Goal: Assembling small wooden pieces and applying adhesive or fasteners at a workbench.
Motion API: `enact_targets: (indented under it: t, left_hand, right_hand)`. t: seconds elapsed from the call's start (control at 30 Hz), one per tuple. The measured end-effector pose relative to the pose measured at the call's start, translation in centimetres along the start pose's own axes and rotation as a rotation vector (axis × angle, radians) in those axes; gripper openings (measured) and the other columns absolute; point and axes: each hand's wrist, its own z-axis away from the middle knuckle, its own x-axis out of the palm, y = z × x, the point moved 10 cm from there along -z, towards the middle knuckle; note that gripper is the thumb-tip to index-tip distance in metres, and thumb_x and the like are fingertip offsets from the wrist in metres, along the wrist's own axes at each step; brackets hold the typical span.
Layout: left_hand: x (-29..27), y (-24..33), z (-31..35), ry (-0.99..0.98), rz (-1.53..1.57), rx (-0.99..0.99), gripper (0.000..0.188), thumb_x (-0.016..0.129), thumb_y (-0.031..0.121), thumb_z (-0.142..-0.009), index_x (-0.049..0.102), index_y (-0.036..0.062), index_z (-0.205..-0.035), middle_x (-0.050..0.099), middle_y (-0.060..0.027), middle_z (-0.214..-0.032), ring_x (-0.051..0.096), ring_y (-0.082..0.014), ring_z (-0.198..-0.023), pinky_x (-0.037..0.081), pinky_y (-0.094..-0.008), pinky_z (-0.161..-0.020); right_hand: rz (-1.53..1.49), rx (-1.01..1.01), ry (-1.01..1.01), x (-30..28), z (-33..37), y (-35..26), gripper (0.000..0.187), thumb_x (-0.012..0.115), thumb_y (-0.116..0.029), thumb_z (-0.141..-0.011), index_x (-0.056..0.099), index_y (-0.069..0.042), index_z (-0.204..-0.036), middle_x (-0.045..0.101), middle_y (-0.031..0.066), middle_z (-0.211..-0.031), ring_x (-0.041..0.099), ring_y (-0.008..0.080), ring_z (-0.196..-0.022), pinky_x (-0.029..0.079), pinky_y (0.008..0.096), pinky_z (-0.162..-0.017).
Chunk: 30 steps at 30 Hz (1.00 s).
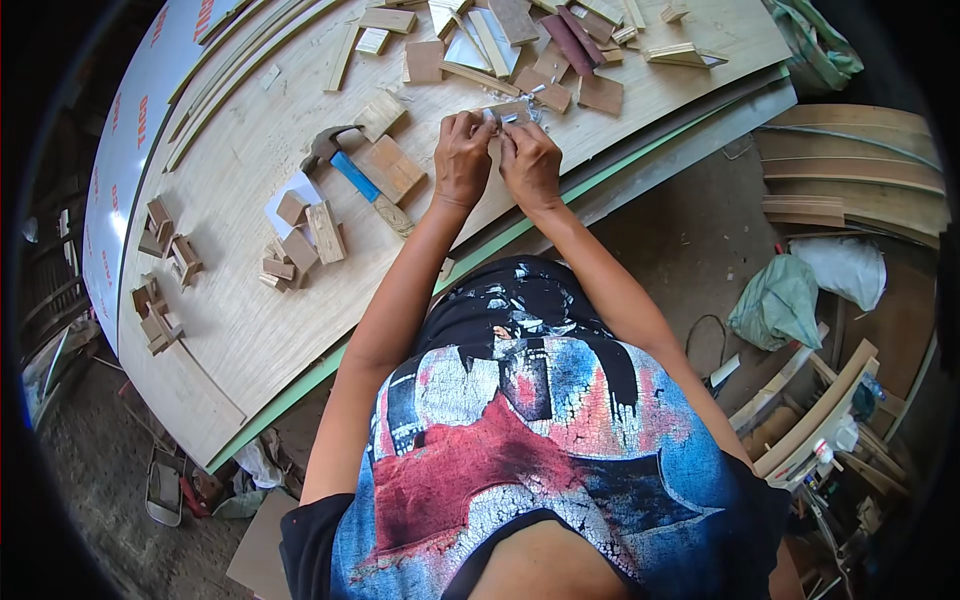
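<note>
Close together above the near right edge of the plywood tabletop are my left hand (463,158) and my right hand (530,163). The fingers of both are pinched over something too small to make out. Just beyond the fingertips lies a small pile of whitish-blue bits (532,112), too fine to name. A hammer (352,176) with a blue-wrapped wooden handle lies left of my left hand. Its handle runs beside a flat wood block (394,168), and another pale block (380,114) lies beyond it.
Scrap wood pieces (600,94) crowd the far side of the plywood sheet (240,360). Small block assemblies (157,325) and loose blocks (325,232) stand to the left. Long strips (225,75) lie along the far left. Curved boards (850,180) and sacks (780,300) are at the right.
</note>
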Motion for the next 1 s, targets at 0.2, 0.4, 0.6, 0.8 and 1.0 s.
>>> enact_targets:
  t: [0.2, 0.4, 0.6, 0.8, 1.0]
  left_hand:
    - [-0.1, 0.2, -0.1, -0.004, -0.015, 0.002, 0.021, 0.057, 0.002, -0.066, 0.060, 0.0085, -0.086, 0.053, -0.0059, -0.089, 0.050, -0.0240, -0.080, 0.045, -0.0312, -0.065]
    - [-0.2, 0.3, -0.1, -0.003, -0.021, 0.011, 0.022, 0.057, 0.002, -0.066, 0.060, 0.0087, -0.086, 0.053, -0.0057, -0.088, 0.050, -0.0240, -0.081, 0.045, -0.0314, -0.064]
    - [-0.1, 0.3, -0.1, -0.013, -0.032, 0.001, 0.022, 0.057, 0.003, -0.066, 0.060, 0.0087, -0.087, 0.053, -0.0054, -0.087, 0.050, -0.0237, -0.081, 0.045, -0.0311, -0.063]
    - [0.1, 0.1, -0.2, -0.038, 0.009, -0.040, 0.029, 0.054, -0.002, -0.064, 0.063, 0.0074, -0.090, 0.057, -0.0085, -0.091, 0.052, -0.0262, -0.081, 0.045, -0.0331, -0.070]
    - [0.0, 0.3, -0.2, -0.020, -0.039, 0.011, 0.023, 0.056, 0.003, -0.066, 0.061, 0.0079, -0.088, 0.053, -0.0059, -0.088, 0.050, -0.0241, -0.082, 0.046, -0.0310, -0.064]
  right_hand:
    - [0.065, -0.038, -0.010, -0.8, -0.5, -1.2, 0.010, 0.056, -0.004, -0.072, 0.060, 0.000, -0.080, 0.053, 0.0147, -0.071, 0.054, 0.0316, -0.067, 0.044, 0.0380, -0.060]
    - [0.078, -0.062, -0.006, -0.9, -0.3, -1.5, 0.010, 0.055, -0.004, -0.072, 0.060, -0.001, -0.081, 0.052, 0.0146, -0.072, 0.054, 0.0313, -0.067, 0.044, 0.0378, -0.060]
    - [0.077, -0.058, -0.007, -0.6, -0.2, -1.2, 0.010, 0.055, -0.004, -0.072, 0.060, -0.001, -0.081, 0.052, 0.0151, -0.071, 0.054, 0.0315, -0.066, 0.044, 0.0380, -0.060]
    - [0.121, -0.094, 0.016, -0.5, -0.7, -1.4, 0.013, 0.060, -0.002, -0.070, 0.062, 0.000, -0.082, 0.053, 0.0137, -0.069, 0.055, 0.0316, -0.064, 0.044, 0.0379, -0.057]
    - [0.144, -0.109, 0.002, 0.0, -1.2, -1.6, 0.013, 0.059, -0.004, -0.071, 0.062, -0.001, -0.082, 0.052, 0.0139, -0.068, 0.054, 0.0315, -0.064, 0.044, 0.0380, -0.057]
